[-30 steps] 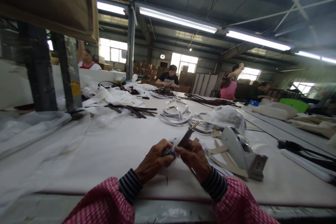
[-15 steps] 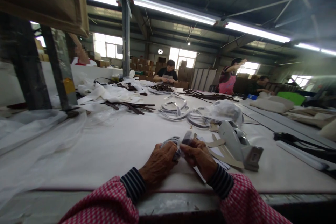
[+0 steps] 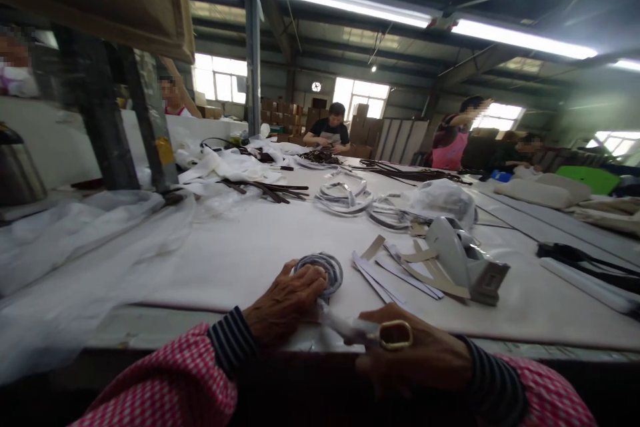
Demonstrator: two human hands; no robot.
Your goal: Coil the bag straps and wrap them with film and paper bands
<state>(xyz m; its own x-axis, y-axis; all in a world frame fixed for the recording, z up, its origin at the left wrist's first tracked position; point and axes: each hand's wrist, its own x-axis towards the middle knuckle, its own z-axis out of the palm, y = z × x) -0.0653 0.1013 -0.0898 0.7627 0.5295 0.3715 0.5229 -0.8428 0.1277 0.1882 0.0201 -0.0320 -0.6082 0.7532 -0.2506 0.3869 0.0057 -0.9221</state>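
My left hand [image 3: 286,301] presses down on a coiled strap wrapped in clear plastic [image 3: 324,269] at the near edge of the white table [image 3: 240,260]. Its fingers curl over the coil. My right hand [image 3: 415,359] is lower, at the table's front edge, closed on the strap's free end, where a gold rectangular buckle [image 3: 395,335] shows between the fingers. The wrapped strap runs from the coil to my right hand.
A grey tape dispenser [image 3: 463,260] and several paper strips [image 3: 395,270] lie right of the coil. More coiled straps [image 3: 345,197] and a plastic bag [image 3: 440,201] sit farther back. Dark straps [image 3: 270,190] lie at left. Other people work at the far end.
The strap was held up between both hands; now the coil lies on the table under my left hand, and my right hand has pulled the buckle end down toward me.
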